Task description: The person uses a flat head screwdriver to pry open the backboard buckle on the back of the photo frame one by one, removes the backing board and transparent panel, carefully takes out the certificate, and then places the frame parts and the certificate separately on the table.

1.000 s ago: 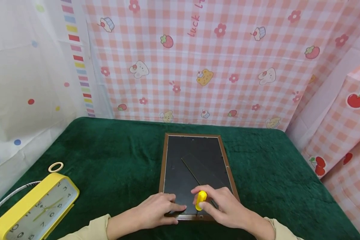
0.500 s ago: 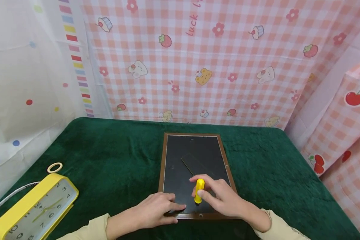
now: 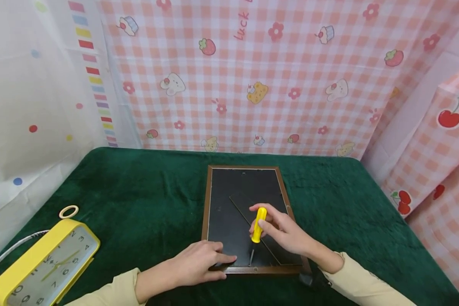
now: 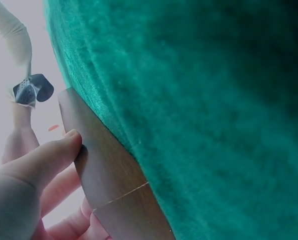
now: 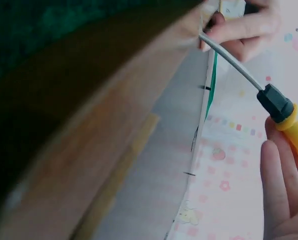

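Observation:
A brown picture frame (image 3: 206, 204) lies back up, its black backboard (image 3: 225, 182) crossed by a thin diagonal line. My left hand (image 3: 199, 262) rests on its near left corner. The index finger stretches over the backboard, and the thumb touches the outer edge, as the left wrist view shows. My right hand (image 3: 287, 233) holds a yellow-handled screwdriver (image 3: 257, 235) between thumb and fingers. Its metal shaft (image 5: 234, 62) points down, and the tip is at the inner side of the near frame edge, right of my left index finger.
A yellow alarm clock (image 3: 57, 263) stands at the near left, with a white cord (image 3: 13, 248) behind it. Just beyond lies a pale ring (image 3: 68, 211). Green cloth (image 3: 157, 191) covers the table; patterned curtains (image 3: 233, 76) hang behind and at the sides.
My right hand with the screwdriver has moved up and away from me, and the shaft now shows above the backboard. My left hand stays on the corner.

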`<state>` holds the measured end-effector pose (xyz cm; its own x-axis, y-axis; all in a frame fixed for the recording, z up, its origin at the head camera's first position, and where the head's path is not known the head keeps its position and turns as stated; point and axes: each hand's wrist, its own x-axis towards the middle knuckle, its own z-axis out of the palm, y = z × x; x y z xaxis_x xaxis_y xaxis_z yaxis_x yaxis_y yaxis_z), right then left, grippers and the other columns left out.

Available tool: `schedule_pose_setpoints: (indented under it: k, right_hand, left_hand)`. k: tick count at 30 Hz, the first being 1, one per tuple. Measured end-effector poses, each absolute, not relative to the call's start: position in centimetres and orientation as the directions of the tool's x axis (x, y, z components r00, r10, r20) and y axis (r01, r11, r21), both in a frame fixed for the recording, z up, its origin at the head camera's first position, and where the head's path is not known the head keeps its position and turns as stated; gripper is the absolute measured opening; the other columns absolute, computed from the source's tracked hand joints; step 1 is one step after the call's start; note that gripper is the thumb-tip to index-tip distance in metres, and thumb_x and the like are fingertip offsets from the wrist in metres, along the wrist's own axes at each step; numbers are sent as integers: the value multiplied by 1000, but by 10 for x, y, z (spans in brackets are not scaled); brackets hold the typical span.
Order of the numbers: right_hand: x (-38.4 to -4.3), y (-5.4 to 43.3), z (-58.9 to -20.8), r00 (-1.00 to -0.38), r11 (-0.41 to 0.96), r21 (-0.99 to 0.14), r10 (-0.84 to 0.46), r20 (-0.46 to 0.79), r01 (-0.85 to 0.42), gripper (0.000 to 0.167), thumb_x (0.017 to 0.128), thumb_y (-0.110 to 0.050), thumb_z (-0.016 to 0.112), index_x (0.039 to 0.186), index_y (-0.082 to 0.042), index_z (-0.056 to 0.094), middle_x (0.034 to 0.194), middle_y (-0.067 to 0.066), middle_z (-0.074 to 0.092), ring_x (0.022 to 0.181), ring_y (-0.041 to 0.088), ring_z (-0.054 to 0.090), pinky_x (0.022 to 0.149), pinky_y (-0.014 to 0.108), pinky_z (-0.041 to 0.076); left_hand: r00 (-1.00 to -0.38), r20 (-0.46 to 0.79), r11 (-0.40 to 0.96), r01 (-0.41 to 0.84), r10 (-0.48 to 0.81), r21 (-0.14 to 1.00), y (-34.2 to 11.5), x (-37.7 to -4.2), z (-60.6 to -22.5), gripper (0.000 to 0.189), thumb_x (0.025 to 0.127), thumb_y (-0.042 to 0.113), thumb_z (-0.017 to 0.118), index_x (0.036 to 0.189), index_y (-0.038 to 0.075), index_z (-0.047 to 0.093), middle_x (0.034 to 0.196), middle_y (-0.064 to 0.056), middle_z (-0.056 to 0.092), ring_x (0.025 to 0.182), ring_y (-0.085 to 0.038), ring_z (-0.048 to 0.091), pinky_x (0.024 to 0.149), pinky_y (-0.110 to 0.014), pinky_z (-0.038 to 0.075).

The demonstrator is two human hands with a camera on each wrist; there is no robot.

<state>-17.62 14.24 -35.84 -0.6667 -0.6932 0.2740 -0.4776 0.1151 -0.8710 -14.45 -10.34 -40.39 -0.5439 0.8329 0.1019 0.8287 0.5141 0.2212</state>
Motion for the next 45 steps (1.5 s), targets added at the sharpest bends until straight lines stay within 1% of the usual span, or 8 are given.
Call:
schedule_pose_setpoints:
  k: [4, 7, 14, 26, 30, 34, 40, 45]
  right_hand:
    - [-182, 149, -357, -657, 110, -798, -639, 400, -593, 33, 90, 7, 41, 122, -1, 37, 91, 9, 59, 77, 19, 59, 66, 35, 50]
    - [-193, 160, -354, -664, 98, -803, -625, 410, -588, 34, 91, 5, 39, 124, -4, 36, 92, 9, 59, 79, 20, 58, 66, 32, 49]
    - [-216, 189, -356, -671, 68, -908, -697, 254, -414, 28, 95, -3, 33, 123, 4, 33, 92, 22, 56, 82, 29, 59, 67, 45, 48]
    - [-244, 223, -373, -820, 49, -982, -559, 123, -180, 33, 97, -20, 35, 123, 1, 33, 95, 19, 56, 87, 30, 59, 75, 37, 47]
    - [-250, 232, -377, -858, 42, -993, -509, 73, -110, 33, 97, -22, 35, 123, 0, 34, 95, 19, 57, 89, 33, 57, 76, 36, 47]
    - [-254, 240, -381, -895, 85, -996, -445, -34, -5, 36, 97, -25, 34, 124, -1, 33, 93, 14, 60, 91, 28, 58, 77, 33, 46]
    - [-257, 251, -392, -888, 91, -981, -419, -192, 169, 48, 97, -25, 33, 131, 7, 20, 91, 8, 60, 91, 21, 59, 78, 34, 46]
    - [-256, 252, -403, -867, 95, -969, -431, -248, 230, 51, 97, -25, 34, 132, 8, 16, 94, 11, 57, 88, 24, 60, 76, 34, 47]
  left_hand:
    - [-543, 98, 512, 828, 834, 229, -104, -145, -403, 36, 80, 34, 64, 113, 20, 62, 65, 12, 35, 49, -1, 30, 42, -13, 25]
    - [-545, 99, 512, 826, 833, 237, -103, -145, -403, 37, 80, 34, 64, 114, 20, 62, 65, 12, 36, 49, -1, 30, 42, -13, 25]
    - [-542, 113, 507, 829, 833, 234, -103, -144, -402, 37, 79, 34, 65, 113, 19, 62, 64, 12, 36, 49, -1, 29, 42, -13, 24]
    - [-544, 124, 514, 832, 830, 211, -104, -145, -402, 37, 78, 33, 66, 113, 19, 63, 64, 12, 36, 49, -1, 28, 43, -13, 24]
    - [-553, 98, 512, 815, 827, 272, -103, -147, -402, 37, 80, 33, 65, 113, 19, 62, 65, 11, 37, 51, -1, 30, 44, -13, 25]
    - [-614, 123, 532, 752, 779, 390, -110, -159, -397, 34, 82, 32, 62, 112, 15, 63, 71, 10, 44, 57, -2, 39, 48, -14, 32]
    - [-791, 237, 666, 606, 564, 435, -132, -204, -388, 37, 84, 24, 61, 117, 9, 57, 95, -2, 53, 74, -12, 51, 54, -22, 41]
    - [-908, 143, 769, 410, 393, 490, -152, -254, -388, 48, 87, 23, 57, 127, 1, 44, 109, -17, 47, 72, -19, 54, 56, -32, 43]
